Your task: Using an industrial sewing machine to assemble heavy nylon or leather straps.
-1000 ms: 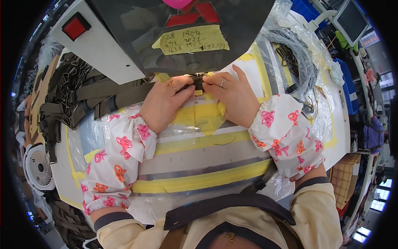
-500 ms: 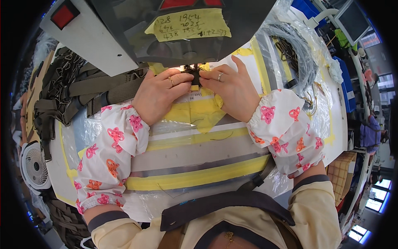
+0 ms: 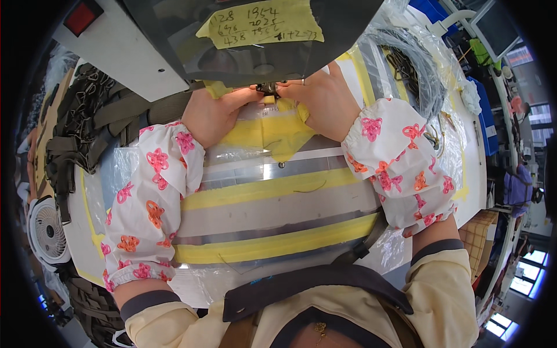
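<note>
Both hands work under the dark grey head of a sewing machine (image 3: pixel 174 52), close to its lit needle area. My left hand (image 3: pixel 210 119) reaches in from the left, thumb toward the middle. From the other side comes my right hand (image 3: pixel 329 105), its thumb pointing inward too. Between the thumb tips is a small dark strap piece (image 3: pixel 268 89), pinched from both sides; the machine head hides most other fingers. Just below it lies a small yellow block (image 3: pixel 267 100). Yellow tape (image 3: pixel 264 133) covers the machine bed in front of the hands.
A pile of dark webbing straps with metal hooks (image 3: pixel 81 122) lies at the left. Coiled clear plastic (image 3: pixel 426 69) sits on the right of the table. A white fan (image 3: pixel 47 231) stands low at the left, and a loose dark thread (image 3: pixel 310 188) lies on the bed.
Both hands have moved slightly farther in under the machine head, and the dark strap piece has shifted away from me. More of my fingers are hidden now.
</note>
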`<state>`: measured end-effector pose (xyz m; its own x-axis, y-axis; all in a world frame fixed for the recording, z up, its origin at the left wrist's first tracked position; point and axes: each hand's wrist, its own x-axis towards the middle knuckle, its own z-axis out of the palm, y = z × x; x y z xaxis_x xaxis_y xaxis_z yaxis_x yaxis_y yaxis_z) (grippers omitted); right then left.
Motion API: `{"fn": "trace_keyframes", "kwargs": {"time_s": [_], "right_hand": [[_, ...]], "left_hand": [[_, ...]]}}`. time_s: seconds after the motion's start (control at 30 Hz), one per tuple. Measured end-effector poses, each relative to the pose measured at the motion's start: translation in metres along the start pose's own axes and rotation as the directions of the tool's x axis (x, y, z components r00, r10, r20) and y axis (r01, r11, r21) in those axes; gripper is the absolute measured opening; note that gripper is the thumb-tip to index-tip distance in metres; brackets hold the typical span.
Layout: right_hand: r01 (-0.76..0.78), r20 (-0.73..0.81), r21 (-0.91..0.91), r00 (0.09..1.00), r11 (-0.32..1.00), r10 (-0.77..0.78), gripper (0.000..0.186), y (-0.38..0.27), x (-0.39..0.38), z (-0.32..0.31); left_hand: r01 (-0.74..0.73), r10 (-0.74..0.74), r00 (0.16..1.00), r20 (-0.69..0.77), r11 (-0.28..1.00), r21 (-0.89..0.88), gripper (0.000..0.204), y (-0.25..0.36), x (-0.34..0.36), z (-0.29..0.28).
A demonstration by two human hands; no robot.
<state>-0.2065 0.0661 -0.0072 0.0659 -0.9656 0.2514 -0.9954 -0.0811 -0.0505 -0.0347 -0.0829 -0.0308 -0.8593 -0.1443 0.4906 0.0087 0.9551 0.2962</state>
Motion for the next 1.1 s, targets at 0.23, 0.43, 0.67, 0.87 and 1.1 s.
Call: {"fn": "trace_keyframes", "kwargs": {"time_s": [0.23, 0.43, 0.67, 0.87, 1.1], "right_hand": [[-0.008, -0.033, 0.042, 0.999, 0.999, 0.009, 0.032, -0.001, 0.000, 0.004], [-0.058, -0.033, 0.092, 0.998, 0.994, 0.061, 0.029, 0.001, -0.004, 0.007], [0.058, -0.197, 0.178, 0.980, 0.982, -0.022, 0.021, 0.005, 0.001, 0.012], [0.268, -0.086, -0.058, 0.958, 0.962, -0.273, 0.028, -0.001, -0.003, 0.000], [0.336, -0.355, 0.009, 0.881, 0.942, -0.311, 0.020, -0.070, 0.011, -0.001]], "left_hand": [[0.045, -0.045, 0.999, 0.001, 0.998, 0.039, 0.031, 0.002, -0.003, -0.003], [0.154, -0.175, 0.974, 0.142, 0.977, 0.149, 0.033, 0.022, -0.018, -0.037], [0.348, -0.365, 0.929, -0.059, 0.811, 0.470, 0.039, -0.009, -0.096, -0.111], [0.335, -0.374, 0.927, -0.040, 0.772, 0.540, 0.042, -0.020, -0.114, -0.116], [0.250, -0.196, 0.966, -0.166, 0.560, 0.790, 0.048, -0.041, -0.129, -0.178]]}}
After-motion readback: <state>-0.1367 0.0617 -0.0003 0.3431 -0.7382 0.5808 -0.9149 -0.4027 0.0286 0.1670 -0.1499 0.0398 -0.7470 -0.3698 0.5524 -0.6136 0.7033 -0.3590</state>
